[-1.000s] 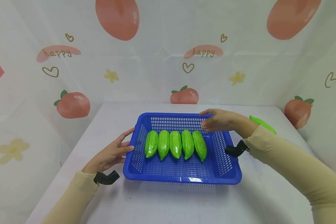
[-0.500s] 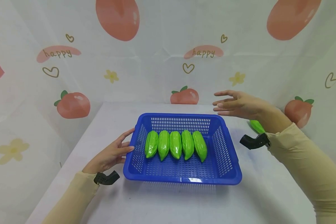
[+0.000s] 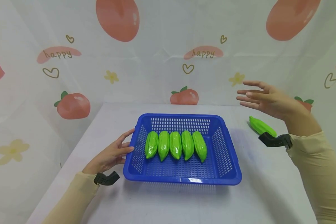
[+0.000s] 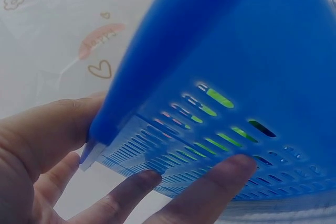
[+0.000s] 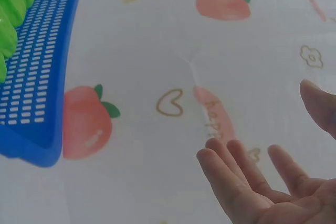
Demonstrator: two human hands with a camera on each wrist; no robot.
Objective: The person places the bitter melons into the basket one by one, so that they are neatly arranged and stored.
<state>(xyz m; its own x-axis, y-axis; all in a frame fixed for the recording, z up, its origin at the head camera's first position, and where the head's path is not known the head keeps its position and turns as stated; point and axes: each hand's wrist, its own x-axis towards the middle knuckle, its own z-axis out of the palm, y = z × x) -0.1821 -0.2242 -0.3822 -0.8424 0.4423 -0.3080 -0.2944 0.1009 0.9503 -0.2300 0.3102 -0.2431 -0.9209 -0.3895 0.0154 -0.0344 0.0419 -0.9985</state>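
A blue plastic basket (image 3: pixel 182 181) with slotted walls stands on the white table. Inside lie several glossy green, ridged, pointed vegetables (image 3: pixel 175 145) that look like toy bitter melons, side by side in a row. My left hand (image 3: pixel 109 155) touches the basket's left side, its fingers fairly straight against rim and outer wall; the left wrist view shows fingertips (image 4: pixel 231 174) on the slotted wall. Raised above the table at the right, my right hand (image 3: pixel 271 99) is spread and holds nothing. One more green vegetable (image 3: pixel 261 126) lies on the table below it, right of the basket.
The table (image 3: pixel 182 205) is covered in white cloth. Behind it hangs a white backdrop (image 3: pixel 156 74) printed with peaches, flowers and hearts. A black wrist mount (image 3: pixel 275 140) juts from the right cuff, and another black mount (image 3: pixel 106 178) from the left.
My right hand has moved from over the basket's right back corner to the right and up, over the loose green vegetable. My left hand, the basket and its row of vegetables have stayed put.
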